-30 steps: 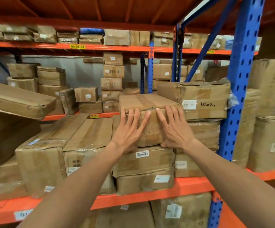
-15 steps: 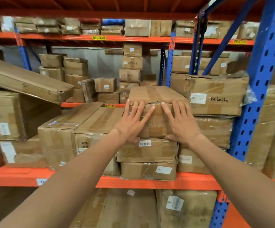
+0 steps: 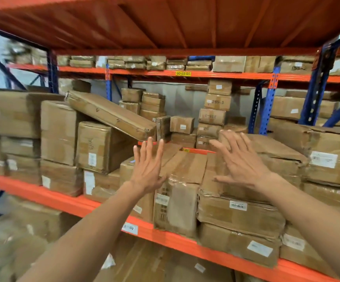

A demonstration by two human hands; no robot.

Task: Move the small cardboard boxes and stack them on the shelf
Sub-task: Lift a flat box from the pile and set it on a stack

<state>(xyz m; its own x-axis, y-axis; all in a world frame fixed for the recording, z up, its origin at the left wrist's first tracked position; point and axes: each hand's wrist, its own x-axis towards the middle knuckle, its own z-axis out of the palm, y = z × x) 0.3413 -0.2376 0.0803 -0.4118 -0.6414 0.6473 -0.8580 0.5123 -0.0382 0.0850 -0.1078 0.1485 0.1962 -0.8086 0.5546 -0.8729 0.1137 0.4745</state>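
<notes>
Judging step: placement done, release in hand. Shelf [image 3: 96, 205] packed; box [image 3: 266, 157] sits atop right-hand stack, just beside taller cartons [image 3: 182, 180], level from what I see. Next move, my read: withdraw, fetch another box; I would check stack for lean first. Right hand [image 3: 244, 165] flat over box front, fingers spread, contact uncertain. Left hand [image 3: 148, 169] raised before cartons, palm forward, fingers straight and loosely together, holding nothing.
</notes>
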